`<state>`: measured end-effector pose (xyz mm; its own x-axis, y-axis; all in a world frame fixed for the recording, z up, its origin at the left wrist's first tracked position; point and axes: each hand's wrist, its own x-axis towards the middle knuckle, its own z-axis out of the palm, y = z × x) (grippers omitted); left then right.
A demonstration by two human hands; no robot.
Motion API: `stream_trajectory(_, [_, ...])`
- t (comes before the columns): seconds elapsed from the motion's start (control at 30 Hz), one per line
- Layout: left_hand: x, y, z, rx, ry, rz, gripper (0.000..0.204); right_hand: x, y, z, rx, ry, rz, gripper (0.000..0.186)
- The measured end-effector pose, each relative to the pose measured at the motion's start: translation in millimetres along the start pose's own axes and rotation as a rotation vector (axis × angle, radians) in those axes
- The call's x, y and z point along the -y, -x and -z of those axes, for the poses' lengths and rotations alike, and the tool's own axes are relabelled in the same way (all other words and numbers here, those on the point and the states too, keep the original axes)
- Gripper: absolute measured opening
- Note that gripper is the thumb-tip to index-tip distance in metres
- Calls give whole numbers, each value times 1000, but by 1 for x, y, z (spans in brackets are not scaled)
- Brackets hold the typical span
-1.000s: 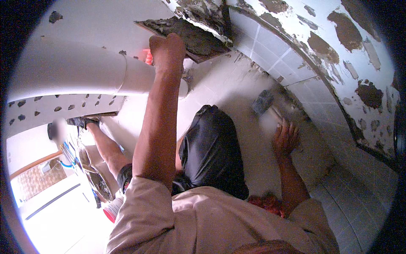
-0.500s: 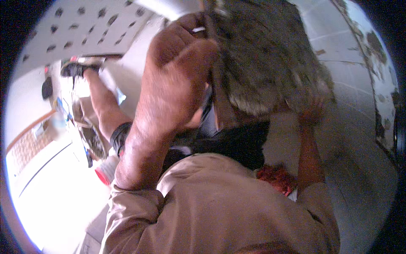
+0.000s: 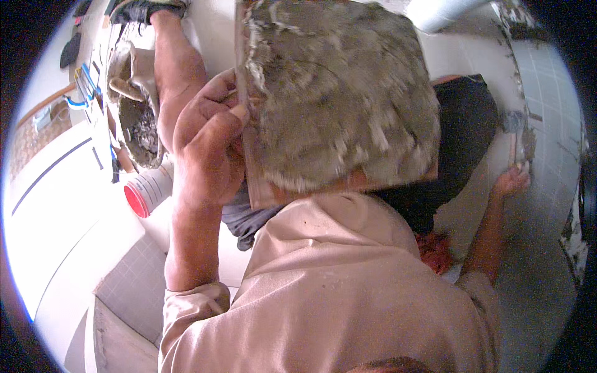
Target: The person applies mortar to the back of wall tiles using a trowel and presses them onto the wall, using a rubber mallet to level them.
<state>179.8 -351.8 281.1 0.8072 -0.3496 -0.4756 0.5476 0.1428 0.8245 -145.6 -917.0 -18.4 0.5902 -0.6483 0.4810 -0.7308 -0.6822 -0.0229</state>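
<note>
- Your left hand [image 3: 208, 140], left of centre in the frame, was closed on the left edge of a square tile [image 3: 266, 195], the thumb lying over that edge.
- The tile filled the upper middle of the frame, its coated face toward the camera, partly hiding your dark-clothed knee [image 3: 469, 118].
- Thick grey mortar [image 3: 342, 99] covered most of that face (roughly spread, with a reddish-brown strip bare along the lower edge).
- Your right hand [image 3: 512, 180], at the right of the frame, was gripping the handle of a mallet [image 3: 513, 124], whose blurred grey head pointed toward the top of the frame.
- A white container [image 3: 155, 186] with a red end lay tilted at the left, beside your left forearm.
- A sack [image 3: 140, 121] with dark contents sat at the upper left, next to your bare leg [image 3: 180, 59].
- A red bundle [image 3: 435, 252] lay right of your shirt [image 3: 342, 280].
</note>
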Motion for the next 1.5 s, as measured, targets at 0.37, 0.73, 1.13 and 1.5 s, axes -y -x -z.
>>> stream_trajectory(0.37, [78, -104, 132, -215, 307, -209, 37, 288, -49, 161, 169, -581, -16, 41])
stream_trajectory(0.73, [157, -160, 174, -429, 130, -269, 27, 476, -78, 187, 211, -896, 496, 41])
stream_trajectory(1.13, [193, -199, 149, -407, 195, -413, 36, 846, 7, 322, 57, -1078, 1766, 16])
stream_trajectory(1.5, [153, -176, 139, -507, 94, -205, 40, 972, 89, 289, -58, 106, 2224, 23])
